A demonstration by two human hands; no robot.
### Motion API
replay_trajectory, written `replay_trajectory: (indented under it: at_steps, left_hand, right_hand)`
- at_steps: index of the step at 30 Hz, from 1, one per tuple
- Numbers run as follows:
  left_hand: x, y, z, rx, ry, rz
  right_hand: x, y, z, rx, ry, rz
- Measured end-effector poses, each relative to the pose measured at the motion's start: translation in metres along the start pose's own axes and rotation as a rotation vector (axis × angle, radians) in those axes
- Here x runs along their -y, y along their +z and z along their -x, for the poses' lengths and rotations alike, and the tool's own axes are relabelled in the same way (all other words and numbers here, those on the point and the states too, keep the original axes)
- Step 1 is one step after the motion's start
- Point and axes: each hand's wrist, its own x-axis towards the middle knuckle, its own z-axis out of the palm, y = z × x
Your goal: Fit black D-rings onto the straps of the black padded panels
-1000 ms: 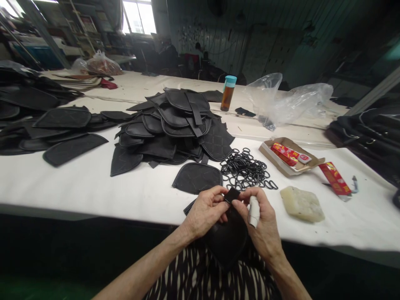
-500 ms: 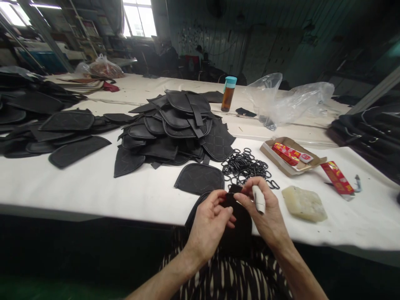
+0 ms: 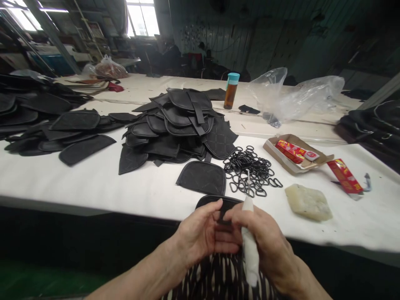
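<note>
Across my tabletop [image 3: 140, 200], the middle heap of black pieces [image 3: 187, 116] leans unevenly, its layers overlapping at odd angles; a knock at its near side could send the upper ones sliding. The nearest black piece [image 3: 208, 201] is at the near edge, just behind my fingers. With so little surface on my side of it, a careless tug might drop it into my lap. My left hand [image 3: 200, 235] is half open, thumb raised and fingers loosely curled; I can't tell whether it grips that piece. My right hand [image 3: 271, 241] is closed around a white-wrapped tool [image 3: 251, 258], fingertips bunched near my left palm. The tool's thin tip points away from me, towards the black rings [image 3: 250, 166]; if my wrist swung left, it could prick my other hand or scratch the black surface. Those rings lie loosely tangled, so a brushing knuckle could scatter them.
</note>
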Motion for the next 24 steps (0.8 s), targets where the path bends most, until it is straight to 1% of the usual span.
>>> replay_trajectory:
  at_steps: [3,6,8,11,15,18,21,24]
  left_hand:
    - [0.003,0.006,0.000,-0.080,0.088,0.015]
    - [0.011,0.009,-0.002,-0.215,0.210,0.008]
    - [0.017,0.008,-0.003,-0.276,0.275,0.000]
    - [0.024,0.005,-0.004,-0.279,0.350,-0.041]
    - [0.031,0.000,-0.005,-0.205,0.434,-0.175]
    - [0.036,-0.002,-0.007,-0.153,0.501,-0.251]
    - [0.041,-0.003,-0.009,-0.107,0.538,-0.226]
    - [0.044,-0.003,-0.011,-0.118,0.553,-0.112]
  right_hand:
    - [0.006,0.006,0.009,0.079,-0.088,0.052]
    - [0.008,0.009,0.015,0.145,-0.173,0.127]
    - [0.008,0.010,0.020,0.140,-0.161,0.140]
    - [0.006,0.013,0.027,0.069,-0.021,0.105]
    - [0.005,0.020,0.033,-0.113,0.265,0.001]
    - [0.007,0.027,0.033,-0.218,0.463,-0.006]
    - [0.010,0.034,0.032,-0.253,0.581,-0.015]
    - [0.011,0.040,0.032,-0.264,0.635,-0.057]
